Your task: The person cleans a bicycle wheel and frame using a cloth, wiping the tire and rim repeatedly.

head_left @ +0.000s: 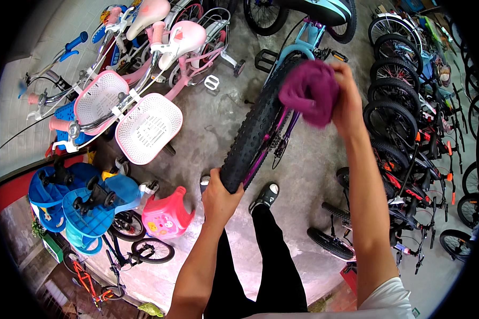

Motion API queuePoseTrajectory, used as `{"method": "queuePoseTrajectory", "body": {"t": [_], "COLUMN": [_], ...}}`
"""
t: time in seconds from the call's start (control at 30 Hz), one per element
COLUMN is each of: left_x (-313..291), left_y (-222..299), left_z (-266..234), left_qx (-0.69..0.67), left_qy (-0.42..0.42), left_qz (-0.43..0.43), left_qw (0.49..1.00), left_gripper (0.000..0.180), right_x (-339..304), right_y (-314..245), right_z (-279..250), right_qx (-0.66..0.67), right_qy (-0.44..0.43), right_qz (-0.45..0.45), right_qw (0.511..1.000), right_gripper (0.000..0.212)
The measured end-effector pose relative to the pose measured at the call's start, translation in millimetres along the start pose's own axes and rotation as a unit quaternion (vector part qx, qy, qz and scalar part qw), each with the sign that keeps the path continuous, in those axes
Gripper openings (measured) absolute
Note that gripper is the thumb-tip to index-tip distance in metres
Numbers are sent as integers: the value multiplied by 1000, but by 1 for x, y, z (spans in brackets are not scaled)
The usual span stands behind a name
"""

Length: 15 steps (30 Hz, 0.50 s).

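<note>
A bicycle with a fat, knobbly black tyre [256, 126] stands in front of me, its light blue frame [297, 49] and dark saddle [324, 9] reaching away toward the top. My left hand [221, 198] is closed round the near end of that tyre. Bunched in my right hand [347, 101] is a purple cloth [310, 93], held over the right side of the wheel near the frame; it looks slightly blurred. From this view I cannot tell whether the cloth touches the tyre. Purple tubing shows along the wheel's right side.
Pink children's bikes with white baskets [149, 127] crowd the left. Below them are blue plastic ride-on toys [93, 207] and a pink plastic seat [167, 215]. A row of bicycles with black wheels [391, 123] lines the right. Grey concrete floor [213, 119] lies between.
</note>
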<state>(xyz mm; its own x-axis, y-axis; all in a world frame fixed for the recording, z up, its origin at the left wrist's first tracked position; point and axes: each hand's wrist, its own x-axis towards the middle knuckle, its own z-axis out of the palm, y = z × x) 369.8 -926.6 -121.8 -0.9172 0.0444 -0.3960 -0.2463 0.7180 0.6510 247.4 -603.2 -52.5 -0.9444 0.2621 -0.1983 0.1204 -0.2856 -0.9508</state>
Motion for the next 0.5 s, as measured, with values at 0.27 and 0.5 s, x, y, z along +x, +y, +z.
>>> {"method": "queuePoseTrajectory", "body": {"t": [0.27,0.5], "left_x": [-3,-3], "left_y": [-8,-9], "left_z": [2,2], "left_qx": [-3,-6], "left_qy": [6,8], "left_qz": [9,10], "left_qw": [1000,1000], "left_gripper": [59,56], "right_x": [59,18], "right_y": [49,58], "right_z": [30,85], "right_qx": [-475,-466], "right_qy": [-41,-41], "right_qz": [-154,-324], "right_qw": [865,823], "right_gripper": [65,49]}}
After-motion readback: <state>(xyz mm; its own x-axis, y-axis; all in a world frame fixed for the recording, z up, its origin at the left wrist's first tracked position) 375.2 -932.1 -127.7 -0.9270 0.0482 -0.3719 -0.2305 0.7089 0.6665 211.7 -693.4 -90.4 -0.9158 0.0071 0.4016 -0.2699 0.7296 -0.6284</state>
